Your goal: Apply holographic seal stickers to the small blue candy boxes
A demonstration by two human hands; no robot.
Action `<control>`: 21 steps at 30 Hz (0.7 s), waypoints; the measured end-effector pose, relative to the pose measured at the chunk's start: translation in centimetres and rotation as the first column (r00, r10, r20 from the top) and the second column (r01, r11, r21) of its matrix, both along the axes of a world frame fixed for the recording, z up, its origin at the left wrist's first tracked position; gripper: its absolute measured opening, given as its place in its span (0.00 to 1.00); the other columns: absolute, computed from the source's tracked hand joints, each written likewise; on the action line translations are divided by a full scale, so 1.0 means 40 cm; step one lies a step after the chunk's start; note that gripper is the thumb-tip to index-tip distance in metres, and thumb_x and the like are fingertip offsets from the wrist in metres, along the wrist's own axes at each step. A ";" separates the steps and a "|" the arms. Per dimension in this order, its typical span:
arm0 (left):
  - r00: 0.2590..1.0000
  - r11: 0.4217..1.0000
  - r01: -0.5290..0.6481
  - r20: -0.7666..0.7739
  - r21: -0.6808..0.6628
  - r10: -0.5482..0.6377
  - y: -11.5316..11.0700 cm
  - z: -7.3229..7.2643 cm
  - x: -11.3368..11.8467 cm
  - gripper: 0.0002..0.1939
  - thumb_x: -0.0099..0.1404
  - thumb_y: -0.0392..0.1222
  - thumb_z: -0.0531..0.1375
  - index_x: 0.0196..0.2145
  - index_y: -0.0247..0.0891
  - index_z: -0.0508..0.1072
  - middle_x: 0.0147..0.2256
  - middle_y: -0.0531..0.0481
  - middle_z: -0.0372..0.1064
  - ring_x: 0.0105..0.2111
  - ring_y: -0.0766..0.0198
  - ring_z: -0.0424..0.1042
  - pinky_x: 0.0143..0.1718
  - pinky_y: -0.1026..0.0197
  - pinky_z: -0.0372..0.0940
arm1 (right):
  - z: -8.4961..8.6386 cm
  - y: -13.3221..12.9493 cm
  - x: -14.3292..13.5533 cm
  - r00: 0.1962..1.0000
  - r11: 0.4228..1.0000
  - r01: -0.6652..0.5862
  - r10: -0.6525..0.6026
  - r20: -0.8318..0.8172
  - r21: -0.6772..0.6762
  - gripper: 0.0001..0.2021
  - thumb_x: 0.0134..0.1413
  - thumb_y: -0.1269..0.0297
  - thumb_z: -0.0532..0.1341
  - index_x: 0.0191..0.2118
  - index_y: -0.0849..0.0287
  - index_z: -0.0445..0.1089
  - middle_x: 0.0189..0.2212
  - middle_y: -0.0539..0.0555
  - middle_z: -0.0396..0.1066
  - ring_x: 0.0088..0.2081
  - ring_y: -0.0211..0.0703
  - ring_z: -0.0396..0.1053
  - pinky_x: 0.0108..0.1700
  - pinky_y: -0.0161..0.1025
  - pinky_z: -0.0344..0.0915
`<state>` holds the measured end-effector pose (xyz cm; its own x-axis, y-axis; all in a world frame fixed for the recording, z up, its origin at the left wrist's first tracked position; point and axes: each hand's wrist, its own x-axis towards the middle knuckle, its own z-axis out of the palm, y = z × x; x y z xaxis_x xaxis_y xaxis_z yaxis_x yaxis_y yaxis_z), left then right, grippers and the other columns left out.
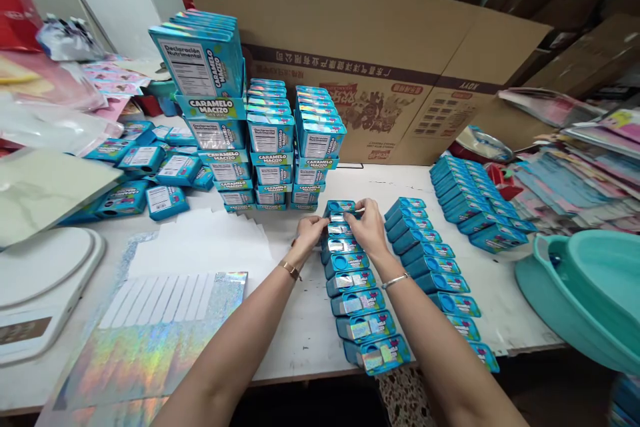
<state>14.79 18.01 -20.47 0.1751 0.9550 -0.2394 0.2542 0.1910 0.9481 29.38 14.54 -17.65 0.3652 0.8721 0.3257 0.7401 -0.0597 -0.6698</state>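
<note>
left hand (311,228) and right hand (369,223) both pinch one blue box (341,219) atop a row of nine on the worktop (300,320); three rows lie there.

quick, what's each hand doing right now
left hand: fingers pinched on a blue box in the row
right hand: fingers pinched on the same box

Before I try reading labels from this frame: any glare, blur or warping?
Head view: holographic sheet throws rainbow glare; wide lens bows the table edge; both hands and nearby blue boxes look sharp; the corners smear.
</note>
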 end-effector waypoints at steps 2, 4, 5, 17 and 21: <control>0.998 1.000 0.006 -0.058 0.027 -0.004 0.000 0.005 -0.008 0.13 0.56 0.45 0.59 0.17 0.38 0.67 0.18 0.53 0.65 0.21 0.64 0.66 0.24 0.64 0.59 | -0.003 0.001 0.005 0.999 1.000 -0.009 0.010 -0.032 0.016 0.09 0.47 0.62 0.59 0.37 0.55 0.64 0.38 0.53 0.67 0.35 0.46 0.67 0.43 0.45 0.65; 0.992 0.996 0.020 -0.124 0.092 -0.008 -0.009 0.026 -0.030 0.10 0.54 0.39 0.61 0.17 0.38 0.68 0.19 0.52 0.66 0.23 0.62 0.67 0.27 0.62 0.60 | 0.001 -0.001 0.013 0.997 0.999 -0.033 0.035 -0.070 0.033 0.10 0.47 0.63 0.57 0.39 0.56 0.65 0.40 0.56 0.68 0.35 0.47 0.68 0.43 0.47 0.67; 0.988 0.989 0.033 -0.154 0.142 -0.011 -0.021 0.043 -0.046 0.09 0.54 0.36 0.61 0.18 0.38 0.69 0.20 0.51 0.68 0.25 0.61 0.69 0.29 0.61 0.62 | 0.008 -0.003 0.019 0.995 0.998 -0.041 0.045 -0.092 0.044 0.12 0.48 0.63 0.57 0.40 0.56 0.66 0.41 0.57 0.69 0.36 0.48 0.69 0.43 0.48 0.68; 0.439 -0.005 0.883 -0.828 0.470 -0.348 -0.326 0.267 -0.140 0.03 0.61 0.36 0.61 0.30 0.36 0.74 0.30 0.45 0.74 0.31 0.56 0.73 0.34 0.57 0.66 | 0.320 -0.131 -0.069 0.508 0.441 -0.858 0.802 -0.313 -0.262 0.27 0.65 0.40 0.51 0.45 0.59 0.75 0.43 0.59 0.75 0.45 0.46 0.72 0.48 0.43 0.68; 0.367 -0.120 0.894 -0.859 0.432 -0.358 -0.354 0.260 -0.128 0.02 0.58 0.34 0.62 0.28 0.36 0.74 0.28 0.45 0.73 0.30 0.56 0.73 0.31 0.56 0.66 | 0.374 -0.171 -0.119 0.358 0.232 -0.871 0.903 -0.238 -0.433 0.28 0.65 0.38 0.51 0.40 0.60 0.75 0.39 0.57 0.74 0.41 0.44 0.72 0.44 0.40 0.67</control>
